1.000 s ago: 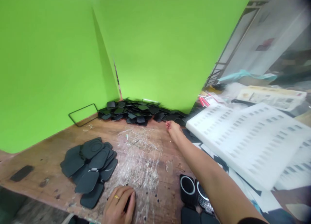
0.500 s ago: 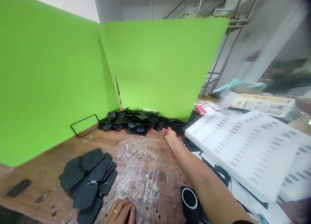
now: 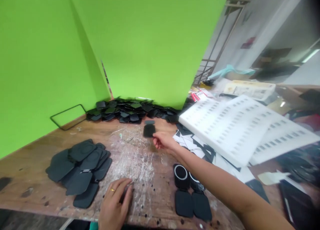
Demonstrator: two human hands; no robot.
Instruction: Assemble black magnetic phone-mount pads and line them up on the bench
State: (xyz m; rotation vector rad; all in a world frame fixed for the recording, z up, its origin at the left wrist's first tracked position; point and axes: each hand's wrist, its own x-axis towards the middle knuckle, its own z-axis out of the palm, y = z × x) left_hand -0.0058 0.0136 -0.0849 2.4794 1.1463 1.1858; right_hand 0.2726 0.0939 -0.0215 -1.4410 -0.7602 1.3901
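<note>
The left hand (image 3: 115, 205) is laid palm-down at the near edge of the scratched wooden table (image 3: 140, 163); whether anything is gripped beneath it cannot be told. A heap of dark grey flat pads (image 3: 80, 170) lies to its left. Farther off, a small black rectangular plate (image 3: 149, 130) is pinched in the fingertips of the right hand (image 3: 163, 142), just nearer than the far pile of black plates (image 3: 125, 110).

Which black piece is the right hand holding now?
The small black piece pinched in the right hand, raised over the table; the far pile and the left stack lie on it.
</note>
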